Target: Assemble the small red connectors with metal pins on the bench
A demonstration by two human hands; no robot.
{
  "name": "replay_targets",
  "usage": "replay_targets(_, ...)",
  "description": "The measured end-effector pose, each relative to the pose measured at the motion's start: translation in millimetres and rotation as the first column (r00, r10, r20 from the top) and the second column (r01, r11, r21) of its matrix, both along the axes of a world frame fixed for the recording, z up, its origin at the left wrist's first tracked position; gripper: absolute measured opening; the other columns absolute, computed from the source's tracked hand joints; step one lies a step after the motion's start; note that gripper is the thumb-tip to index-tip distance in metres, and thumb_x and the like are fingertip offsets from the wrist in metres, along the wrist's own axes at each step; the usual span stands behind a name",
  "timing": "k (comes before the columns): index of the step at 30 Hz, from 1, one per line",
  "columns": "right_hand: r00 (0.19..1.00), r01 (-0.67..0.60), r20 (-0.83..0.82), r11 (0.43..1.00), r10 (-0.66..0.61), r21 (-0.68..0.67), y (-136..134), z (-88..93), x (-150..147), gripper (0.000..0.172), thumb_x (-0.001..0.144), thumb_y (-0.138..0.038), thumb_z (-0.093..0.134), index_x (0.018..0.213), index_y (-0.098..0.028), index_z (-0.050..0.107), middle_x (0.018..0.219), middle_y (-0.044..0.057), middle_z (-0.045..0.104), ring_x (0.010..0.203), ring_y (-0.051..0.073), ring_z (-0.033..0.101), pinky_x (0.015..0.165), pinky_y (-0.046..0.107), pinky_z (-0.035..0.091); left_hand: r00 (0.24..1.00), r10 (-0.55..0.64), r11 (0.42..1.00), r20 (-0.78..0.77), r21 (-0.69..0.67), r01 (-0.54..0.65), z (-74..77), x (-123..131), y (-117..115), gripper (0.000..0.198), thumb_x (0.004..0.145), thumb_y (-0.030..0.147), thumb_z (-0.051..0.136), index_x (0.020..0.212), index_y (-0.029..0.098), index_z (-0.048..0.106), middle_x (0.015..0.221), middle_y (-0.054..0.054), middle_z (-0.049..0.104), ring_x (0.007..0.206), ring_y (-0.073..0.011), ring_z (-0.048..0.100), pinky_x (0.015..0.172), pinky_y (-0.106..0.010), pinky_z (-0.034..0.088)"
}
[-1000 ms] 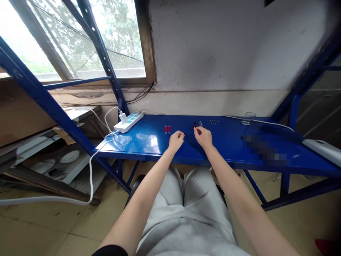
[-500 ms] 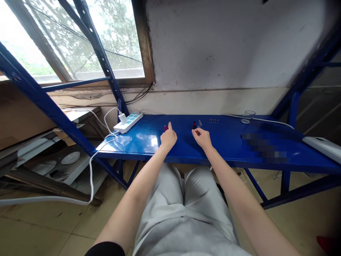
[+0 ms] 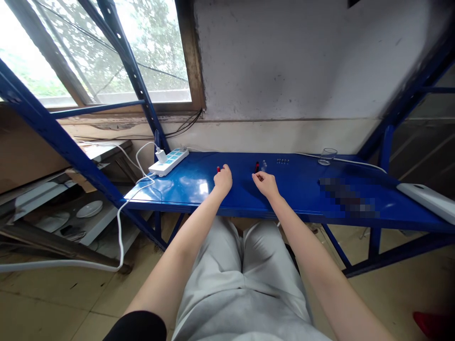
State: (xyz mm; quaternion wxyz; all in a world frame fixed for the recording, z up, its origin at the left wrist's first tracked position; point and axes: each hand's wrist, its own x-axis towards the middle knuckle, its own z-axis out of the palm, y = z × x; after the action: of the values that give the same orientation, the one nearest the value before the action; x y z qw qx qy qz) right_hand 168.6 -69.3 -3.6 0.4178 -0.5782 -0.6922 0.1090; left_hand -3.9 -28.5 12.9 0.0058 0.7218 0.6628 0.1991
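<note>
I sit at a blue metal shelf (image 3: 298,189). My left hand (image 3: 223,178) rests on it with the fingers curled, its tips at two small red pieces; only one red piece (image 3: 218,169) shows beside the knuckles. My right hand (image 3: 265,182) lies to the right with the fingers pinched together; I cannot make out what, if anything, is in them. Just beyond it stand a small red and black piece (image 3: 256,166) and a tiny clear piece (image 3: 263,165). A row of several small dark parts (image 3: 283,161) lies farther back.
A white power strip (image 3: 168,161) with a plugged charger and white cable sits at the shelf's left end. A glass cup (image 3: 326,156) stands at the back right, a white flat object (image 3: 426,201) at the far right. Blue rack posts flank the shelf. Plates lie on a low shelf at left.
My left hand moved forward and left onto the two red pieces and closed over them. My right hand drew back slightly from the red and black piece.
</note>
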Motion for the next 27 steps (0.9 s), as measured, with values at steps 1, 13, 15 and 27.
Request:
replay_targets(1, 1.0, -0.001, 0.002, 1.0, 0.001, 0.001, 0, -0.3, 0, 0.038, 0.085, -0.049, 0.037, 0.069, -0.021, 0.057, 0.062, 0.004, 0.059, 0.059, 0.016, 0.054, 0.056, 0.025, 0.04, 1.0, -0.014, 1.0, 0.004, 0.011, 0.014, 0.0, 0, 1, 0.043, 0.08, 0.004, 0.035, 0.123, 0.006, 0.04, 0.097, -0.021, 0.062, 0.095, -0.0247, 0.061, 0.077, -0.028, 0.044)
replay_targets(13, 0.999, -0.002, 0.043, 1.0, 0.002, -0.002, 1, 1.7, -2, 0.035, 0.086, -0.047, 0.037, 0.08, -0.021, 0.06, 0.07, 0.004, 0.063, 0.063, 0.015, 0.055, 0.059, 0.024, 0.039, 0.408, -0.233, 0.945, 0.883, 0.107, 0.309, -17.1, 12, -2, 0.023, 0.091, 0.027, 0.028, 0.1, 0.016, 0.046, 0.075, -0.002, 0.063, 0.038, -0.0037, 0.043, 0.043, -0.017, 0.035)
replay_targets(15, 0.998, -0.037, 0.042, 0.999, 0.036, 0.015, 1, 1.9, -3, 0.034, 0.086, -0.046, 0.038, 0.085, -0.021, 0.06, 0.075, 0.004, 0.064, 0.065, 0.015, 0.056, 0.06, 0.023, 0.039, 0.304, -0.225, 0.936, 0.926, 0.118, 0.331, -18.4, 13, -6, 0.022, 0.091, 0.029, 0.032, 0.101, 0.016, 0.046, 0.078, -0.003, 0.065, 0.037, -0.0027, 0.043, 0.04, -0.017, 0.033)
replay_targets(27, 0.993, -0.112, 0.042, 0.99, 0.109, 0.082, 3, -1.8, -3, 0.038, 0.088, -0.051, 0.031, 0.079, -0.021, 0.053, 0.068, 0.002, 0.056, 0.06, 0.015, 0.05, 0.056, 0.025, 0.034, 0.111, -0.235, 0.852, 0.966, 0.149, 0.502, -17.3, 5, -17, 0.032, 0.082, 0.034, 0.053, 0.105, 0.013, 0.056, 0.092, -0.011, 0.067, 0.041, -0.0046, 0.053, 0.035, -0.017, 0.022)
